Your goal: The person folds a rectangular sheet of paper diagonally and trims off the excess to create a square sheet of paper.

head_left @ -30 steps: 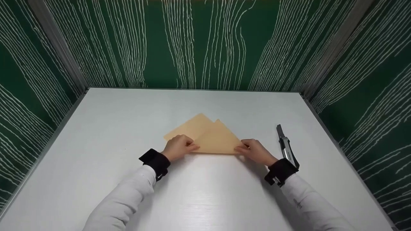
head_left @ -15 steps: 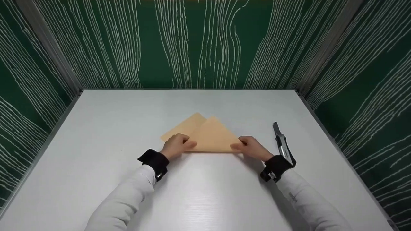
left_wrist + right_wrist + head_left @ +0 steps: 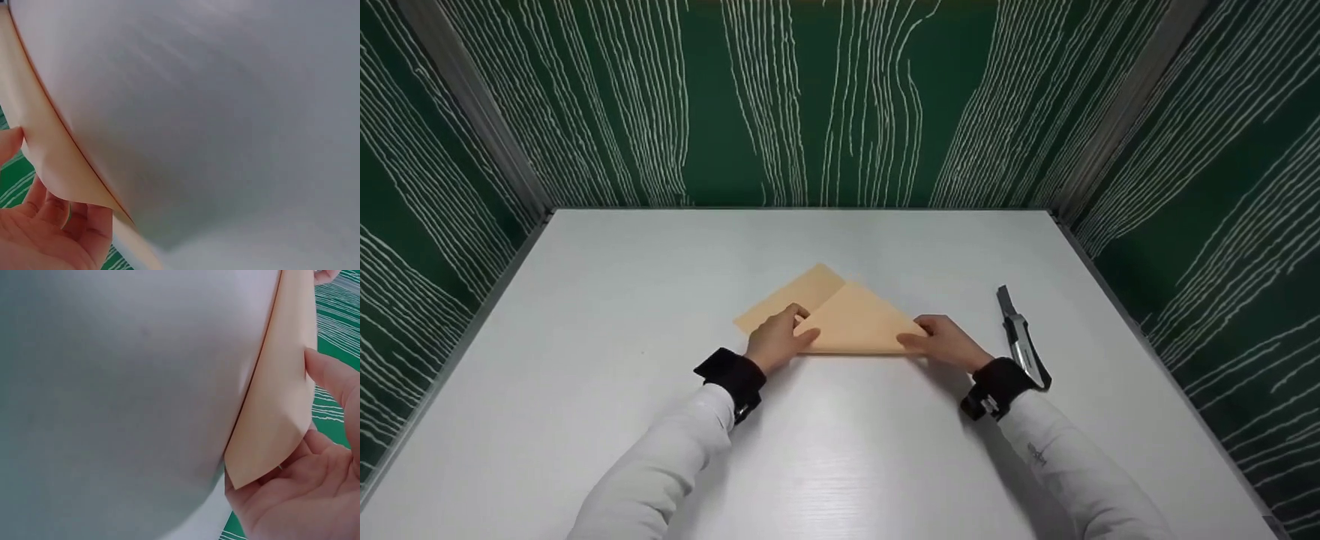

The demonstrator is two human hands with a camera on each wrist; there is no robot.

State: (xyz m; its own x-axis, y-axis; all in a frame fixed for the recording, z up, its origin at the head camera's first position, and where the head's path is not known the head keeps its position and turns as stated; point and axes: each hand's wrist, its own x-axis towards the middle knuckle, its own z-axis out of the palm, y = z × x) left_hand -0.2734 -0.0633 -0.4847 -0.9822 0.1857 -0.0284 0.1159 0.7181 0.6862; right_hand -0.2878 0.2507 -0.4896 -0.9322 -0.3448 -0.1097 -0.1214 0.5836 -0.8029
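Observation:
A sheet of tan paper (image 3: 855,321), folded over, lies between both hands near the middle of the white table in the head view. Its front layer rises to a point, and a second corner (image 3: 793,297) sticks out behind on the left. My left hand (image 3: 777,339) pinches the left end of the fold, thumb on the front face; the left wrist view shows its fingers behind the paper (image 3: 56,152). At the right end, my right hand (image 3: 949,343) pinches the sheet likewise. In the right wrist view the paper (image 3: 275,405) curves between thumb and fingers.
A narrow black and silver tool (image 3: 1023,341), perhaps a utility knife, lies on the white table (image 3: 840,450) just beyond my right wrist. Green walls (image 3: 877,105) with white streaks enclose the table's back and sides.
The front layer's peak has dropped and moved left against the rear corner. My left hand has shifted a little right along the sheet. Both hands keep hold; the head view has shifted slightly.

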